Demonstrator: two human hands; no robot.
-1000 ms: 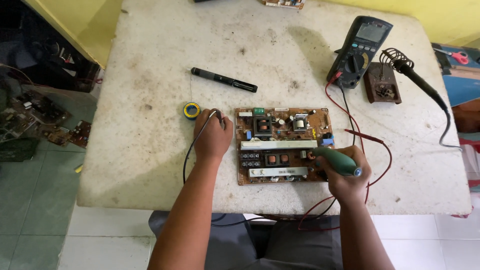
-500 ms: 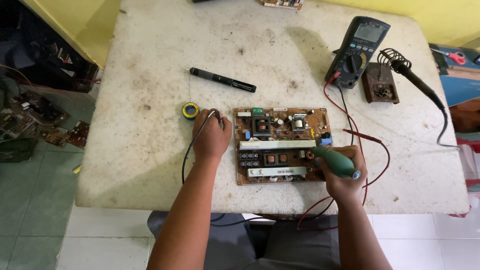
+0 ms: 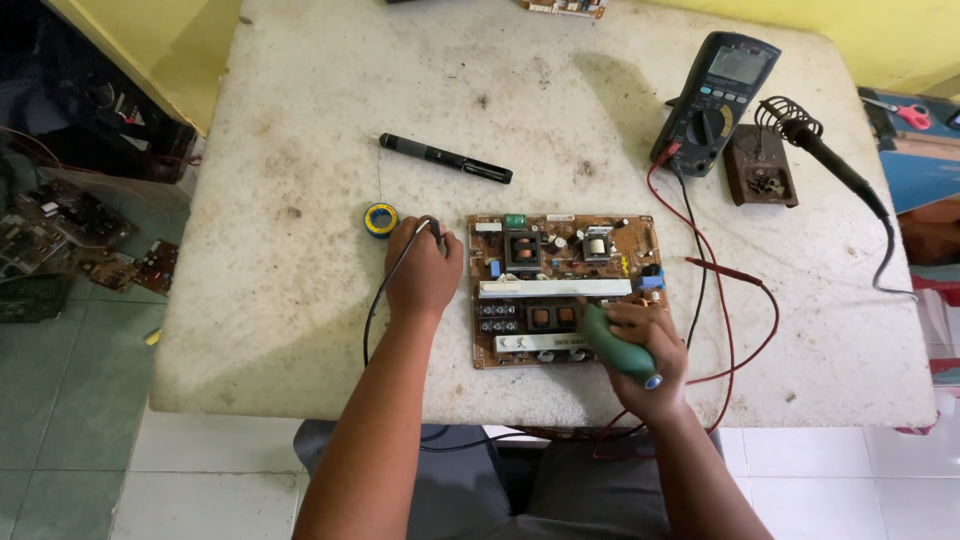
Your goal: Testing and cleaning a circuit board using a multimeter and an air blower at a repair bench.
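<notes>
Left hand (image 3: pixel 424 272): fingers curled on a thin black lead, just left of the circuit board (image 3: pixel 568 288).
Right hand (image 3: pixel 650 345): fingers closed around a green-handled tool (image 3: pixel 617 346), over the board's lower right.

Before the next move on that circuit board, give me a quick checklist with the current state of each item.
1. Circuit board flat on the table: ok.
2. Left hand at the board's left edge, over a thin dark wire: ok; whether it pins the board, cannot tell.
3. Right hand gripping the green-handled tool: ok.
4. Tool tip's contact point on the board: cannot tell, hidden by the hand.
5. Soldering iron parked in its coil stand, away from both hands: ok.
6. Multimeter leads clear of the board: not ok, red lead runs beside its right edge.
</notes>
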